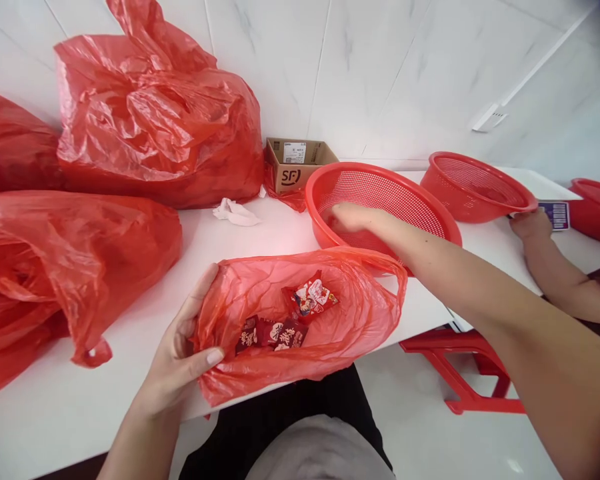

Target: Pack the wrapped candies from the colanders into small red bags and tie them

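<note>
Bare and angled in from the lower right corner, the right arm (480,300) reaches to a red basket (430,207) at centre. The right hand (347,217) is down inside it; I cannot tell whether its fingers are open or closed. At lower centre, the left hand (180,353) grips the left edge of an open red bag (360,313), thumb on the near rim, other fingers around the far side. The bag's mouth spreads to the right of those fingers, below the right hand in the frame. Several small packets (280,333) lie inside, right of the thumb and apart from it.

Bulging red sacks (155,127) fill the upper left and left of the white counter (200,233). A crumpled tissue (236,212) and a carton (300,167) sit near upper centre. At right, another person's hand (530,225) is beside a second basket (475,190); a red stool (460,360) stands below.
</note>
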A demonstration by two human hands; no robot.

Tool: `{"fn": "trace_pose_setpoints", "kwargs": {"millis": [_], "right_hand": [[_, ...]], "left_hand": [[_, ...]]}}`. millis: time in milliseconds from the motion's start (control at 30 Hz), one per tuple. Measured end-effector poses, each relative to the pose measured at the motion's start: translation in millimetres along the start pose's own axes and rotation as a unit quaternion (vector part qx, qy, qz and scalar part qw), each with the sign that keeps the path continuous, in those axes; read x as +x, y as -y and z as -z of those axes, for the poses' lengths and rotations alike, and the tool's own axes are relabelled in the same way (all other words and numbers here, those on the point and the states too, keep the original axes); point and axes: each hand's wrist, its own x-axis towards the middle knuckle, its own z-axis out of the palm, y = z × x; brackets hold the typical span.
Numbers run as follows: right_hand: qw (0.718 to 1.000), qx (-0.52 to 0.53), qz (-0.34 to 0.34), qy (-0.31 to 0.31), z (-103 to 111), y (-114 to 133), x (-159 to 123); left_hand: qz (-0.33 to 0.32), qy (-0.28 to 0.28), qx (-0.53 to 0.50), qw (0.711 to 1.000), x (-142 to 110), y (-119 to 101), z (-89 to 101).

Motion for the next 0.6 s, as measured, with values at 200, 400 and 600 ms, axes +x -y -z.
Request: {"fn": "trace_pose_setpoints", "kwargs": {"millis": [200, 400, 600], "right_hand": [[0.992, 0.126, -0.006, -0.003, 49.9, 77.4, -19.9], [0.984, 0.064, 0.148, 0.082, 31.0, 148.4, -84.7], [0.986, -0.038, 0.033, -0.158, 25.4, 122.5, -129.7]], "left_hand": [[-0.01, 0.014, 0.013, 1.0, 2.0, 1.7, 5.6], [0.004, 0.015, 0.026, 1.0, 3.9, 0.8, 6.3], [-0.022, -0.043, 0.053, 0.997, -4.9, -5.1, -5.0]]}}
